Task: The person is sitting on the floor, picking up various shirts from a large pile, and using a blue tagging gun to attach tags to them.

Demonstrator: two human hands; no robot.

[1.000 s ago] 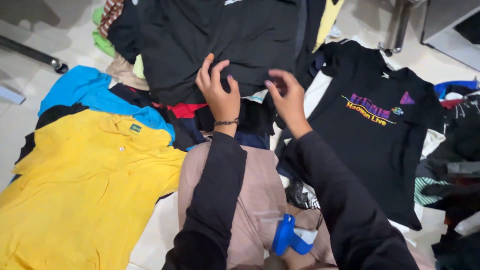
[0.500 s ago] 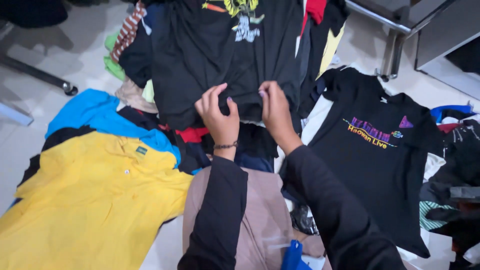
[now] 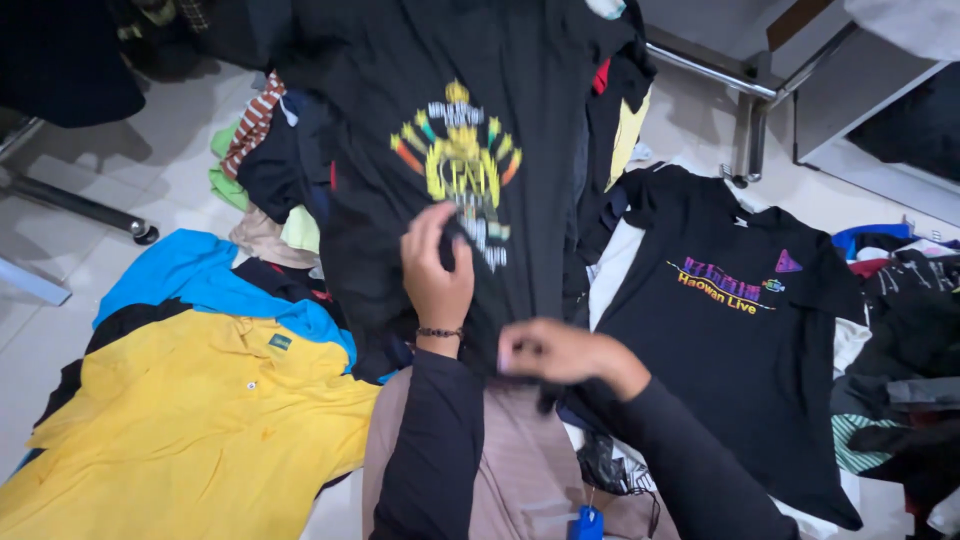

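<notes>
A black T-shirt (image 3: 400,200) with a yellow and multicoloured print on its chest lies spread over a heap of clothes in the middle. My left hand (image 3: 435,275), a beaded bracelet at its wrist, pinches the fabric just below the print. Lower down, my right hand (image 3: 560,352) grips the same shirt at its hem. Both arms wear black sleeves. Under my forearms lies a beige garment (image 3: 520,470) with a blue tag (image 3: 585,522).
A yellow polo shirt (image 3: 190,430) and a blue shirt (image 3: 190,275) lie at the left. Another black T-shirt (image 3: 740,330) with a purple and yellow print is spread at the right. Metal frame legs (image 3: 745,120) stand behind, and more clothes are piled at the far right.
The view has tilted up and the black shirt's chest print has come into sight. My left hand moved up the shirt; my right hand dropped toward the hem.
</notes>
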